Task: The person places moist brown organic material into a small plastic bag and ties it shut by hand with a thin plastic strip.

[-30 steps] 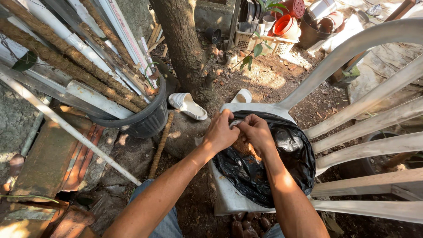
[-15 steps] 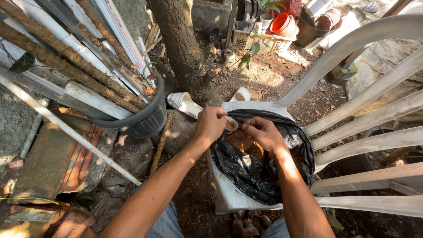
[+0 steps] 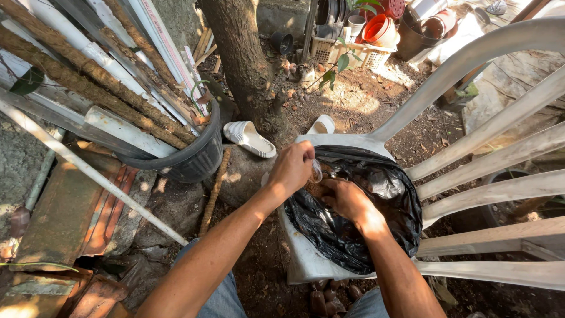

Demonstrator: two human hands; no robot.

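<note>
Head view, looking down. A white plastic chair (image 3: 471,59) lies tipped toward the viewer, its slatted back running off toward 3 o'clock. On its seat sits a crumpled black plastic bag (image 3: 388,188), mouth open, with brown material showing inside.

The left hand (image 3: 292,168) is at the bag's rim at about 10 o'clock, fingers curled and pinching a small clear plastic piece (image 3: 316,171), perhaps a little bag or cup; its exact kind is hard to tell. The right hand (image 3: 347,200) reaches down into the bag's middle, fingers bent into the brown contents; whether they grip anything cannot be told.

To do this well, it seems wise to hold the clear piece low and close over the black bag so anything that spills falls back in, and to keep its mouth pinched open and steady while the other hand scoops.

At 11 o'clock stands a tree trunk (image 3: 241,53), with white sandals (image 3: 250,138) at its foot. At 9 o'clock a black bucket (image 3: 188,156) holds poles and pipes. Orange pots (image 3: 379,29) sit at 12 o'clock.
</note>
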